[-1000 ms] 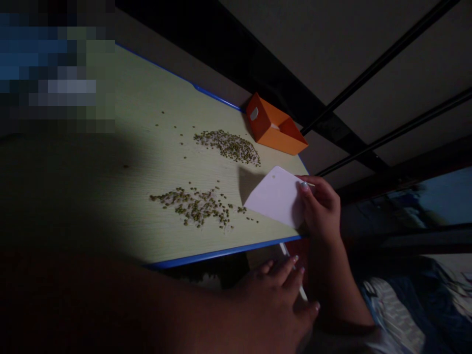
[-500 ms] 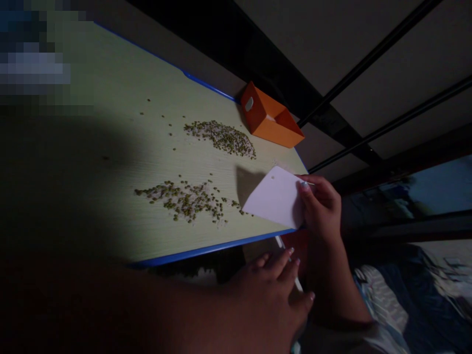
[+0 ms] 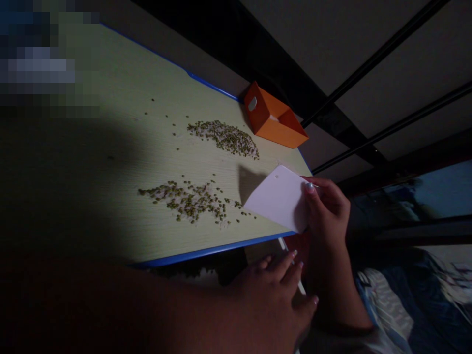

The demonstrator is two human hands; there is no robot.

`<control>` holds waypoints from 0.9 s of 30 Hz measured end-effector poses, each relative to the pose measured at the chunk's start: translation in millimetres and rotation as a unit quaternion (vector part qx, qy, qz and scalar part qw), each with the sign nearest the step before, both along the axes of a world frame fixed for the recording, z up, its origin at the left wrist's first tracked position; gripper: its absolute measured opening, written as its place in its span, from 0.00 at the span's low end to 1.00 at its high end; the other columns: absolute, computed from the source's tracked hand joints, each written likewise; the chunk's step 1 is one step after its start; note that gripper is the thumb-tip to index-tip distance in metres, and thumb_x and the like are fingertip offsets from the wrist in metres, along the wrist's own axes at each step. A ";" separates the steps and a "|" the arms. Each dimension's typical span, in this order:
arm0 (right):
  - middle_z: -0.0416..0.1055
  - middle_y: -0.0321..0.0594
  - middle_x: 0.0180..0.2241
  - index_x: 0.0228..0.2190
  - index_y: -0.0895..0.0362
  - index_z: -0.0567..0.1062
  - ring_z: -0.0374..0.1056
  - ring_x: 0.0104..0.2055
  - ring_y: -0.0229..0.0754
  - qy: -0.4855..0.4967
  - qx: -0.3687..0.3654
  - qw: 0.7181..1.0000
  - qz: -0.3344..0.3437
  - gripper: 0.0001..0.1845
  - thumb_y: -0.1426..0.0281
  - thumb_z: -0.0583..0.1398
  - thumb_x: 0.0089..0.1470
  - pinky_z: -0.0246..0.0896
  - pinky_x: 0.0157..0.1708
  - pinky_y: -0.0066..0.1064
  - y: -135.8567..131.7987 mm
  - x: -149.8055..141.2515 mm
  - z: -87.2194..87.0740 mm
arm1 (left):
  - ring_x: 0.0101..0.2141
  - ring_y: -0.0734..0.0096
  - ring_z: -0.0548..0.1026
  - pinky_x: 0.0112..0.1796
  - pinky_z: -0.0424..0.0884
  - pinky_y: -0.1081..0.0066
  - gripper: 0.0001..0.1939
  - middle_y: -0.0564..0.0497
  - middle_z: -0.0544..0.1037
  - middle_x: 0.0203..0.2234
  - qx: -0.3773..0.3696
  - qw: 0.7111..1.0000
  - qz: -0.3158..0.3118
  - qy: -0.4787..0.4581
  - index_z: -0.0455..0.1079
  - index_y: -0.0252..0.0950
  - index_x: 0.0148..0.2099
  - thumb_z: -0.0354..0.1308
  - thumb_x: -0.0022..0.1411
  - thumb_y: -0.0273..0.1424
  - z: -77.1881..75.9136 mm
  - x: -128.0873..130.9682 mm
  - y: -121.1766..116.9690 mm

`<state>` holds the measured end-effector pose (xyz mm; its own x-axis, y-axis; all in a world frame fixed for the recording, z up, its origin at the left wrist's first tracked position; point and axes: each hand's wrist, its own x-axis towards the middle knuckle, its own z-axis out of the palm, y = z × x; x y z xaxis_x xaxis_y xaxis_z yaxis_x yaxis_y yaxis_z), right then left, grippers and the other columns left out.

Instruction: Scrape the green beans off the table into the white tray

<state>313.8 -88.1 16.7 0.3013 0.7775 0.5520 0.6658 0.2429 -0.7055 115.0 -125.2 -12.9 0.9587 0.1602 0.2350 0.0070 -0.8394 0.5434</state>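
My right hand (image 3: 326, 209) grips a white plastic scraper card (image 3: 276, 196) by its right edge, holding it tilted on the pale wooden table (image 3: 110, 162) near the front right corner. Just left of the card lies a spread of small green beans (image 3: 188, 199). A second bean pile (image 3: 224, 136) lies farther back, beside an orange open box (image 3: 275, 120). My left hand (image 3: 275, 290) rests below the table's blue front edge with fingers stretched out flat, holding nothing; a thin white stick (image 3: 291, 265) shows beside its fingers.
The table's left part is in deep shadow. Behind the table runs a dark rail and pale wall panels (image 3: 368, 44). Blue and white patterned fabric (image 3: 398, 305) lies at the lower right. A blurred patch covers the upper left corner.
The view has shifted slightly. My right hand with the card has stayed at the table's corner, and the left hand has barely moved.
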 end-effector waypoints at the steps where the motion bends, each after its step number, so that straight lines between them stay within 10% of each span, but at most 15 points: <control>1: 0.79 0.37 0.32 0.34 0.50 0.81 0.75 0.36 0.43 0.001 0.005 1.000 -0.002 0.08 0.59 0.68 0.54 0.69 0.34 0.35 0.3 0.3 0.1 | 0.66 0.42 0.64 0.54 0.73 0.50 0.25 0.38 0.64 0.67 0.000 1.000 0.000 -0.001 0.69 0.43 0.63 0.57 0.64 0.39 -1.2 0.1 -0.3; 27: 0.81 0.36 0.33 0.33 0.49 0.83 0.76 0.35 0.41 0.009 0.029 0.999 0.015 0.07 0.60 0.69 0.53 0.68 0.33 0.32 4.2 -5.9 -4.2 | 0.66 0.42 0.63 0.53 0.72 0.50 0.23 0.36 0.65 0.67 0.014 0.999 0.016 -0.042 0.69 0.43 0.63 0.50 0.68 0.39 -16.0 -0.3 -6.7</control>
